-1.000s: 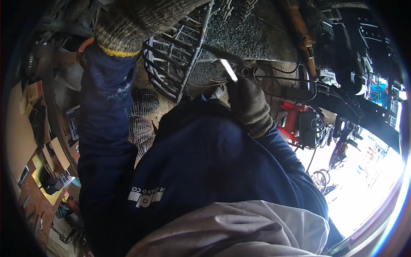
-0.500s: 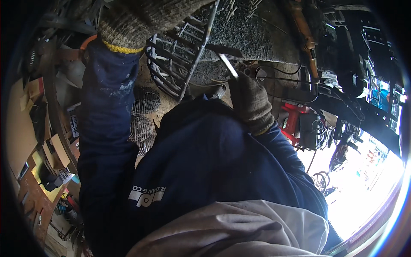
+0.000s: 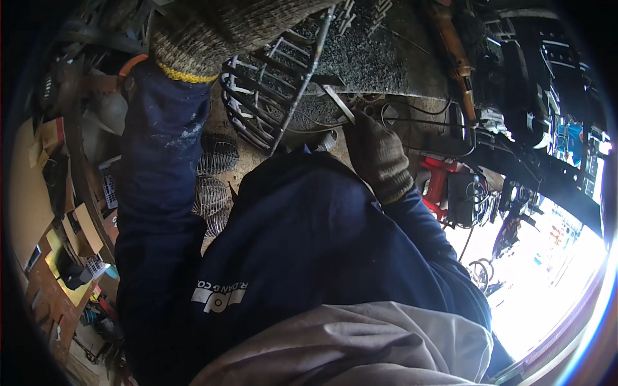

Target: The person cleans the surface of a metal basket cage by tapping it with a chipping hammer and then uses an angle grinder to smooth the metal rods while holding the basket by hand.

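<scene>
My right hand (image 3: 376,151), in a grey-brown knit glove, is closed around the pale metal handle of a hammer (image 3: 338,103). The hammer's narrow dark head (image 3: 328,80) is by the long bar of a welded metal rack (image 3: 299,96) made of curved and straight rods. My left hand (image 3: 219,35), gloved the same way with a yellow cuff edge, reaches across the rack's upper part. The picture's top edge cuts it off, so its grip on the rack cannot be made out.
Beyond the rack is a worktop (image 3: 399,58) strewn with dark grit and short metal pieces. An orange-brown power tool (image 3: 457,58) lies at the right, near cables. Wire coils (image 3: 212,193) are below my left forearm. A red stand (image 3: 438,183) is right of my right wrist.
The hammer's head has moved a little left, toward the rack's long bar, with my right hand tilting slightly. My left hand has shifted slightly right.
</scene>
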`<action>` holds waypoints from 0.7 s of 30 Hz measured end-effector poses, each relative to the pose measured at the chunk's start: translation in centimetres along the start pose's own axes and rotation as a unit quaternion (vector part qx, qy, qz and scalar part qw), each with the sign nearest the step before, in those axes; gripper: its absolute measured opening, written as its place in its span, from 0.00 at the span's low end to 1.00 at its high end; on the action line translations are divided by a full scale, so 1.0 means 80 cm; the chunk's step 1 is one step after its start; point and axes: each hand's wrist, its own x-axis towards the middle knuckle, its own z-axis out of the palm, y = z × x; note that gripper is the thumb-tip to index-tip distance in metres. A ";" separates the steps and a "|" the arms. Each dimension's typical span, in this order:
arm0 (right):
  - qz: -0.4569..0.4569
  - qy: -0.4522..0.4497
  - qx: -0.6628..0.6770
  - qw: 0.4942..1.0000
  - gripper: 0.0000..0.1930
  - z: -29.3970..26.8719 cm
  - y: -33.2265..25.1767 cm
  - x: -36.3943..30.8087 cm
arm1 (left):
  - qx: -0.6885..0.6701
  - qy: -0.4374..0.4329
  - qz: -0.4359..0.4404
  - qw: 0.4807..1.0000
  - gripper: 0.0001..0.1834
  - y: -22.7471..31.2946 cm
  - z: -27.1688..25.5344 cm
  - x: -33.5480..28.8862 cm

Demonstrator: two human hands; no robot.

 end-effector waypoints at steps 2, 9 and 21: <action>0.047 0.012 0.092 0.995 0.14 -0.018 -0.017 0.004 | 0.040 -0.016 -0.010 0.999 0.16 0.002 -0.007 0.007; 0.051 0.012 0.057 0.997 0.13 0.000 -0.006 -0.002 | -0.050 0.018 0.052 0.997 0.19 -0.016 0.008 -0.002; 0.038 0.088 0.086 0.992 0.11 -0.009 -0.006 0.007 | 0.033 0.019 -0.041 0.998 0.20 0.003 -0.001 -0.001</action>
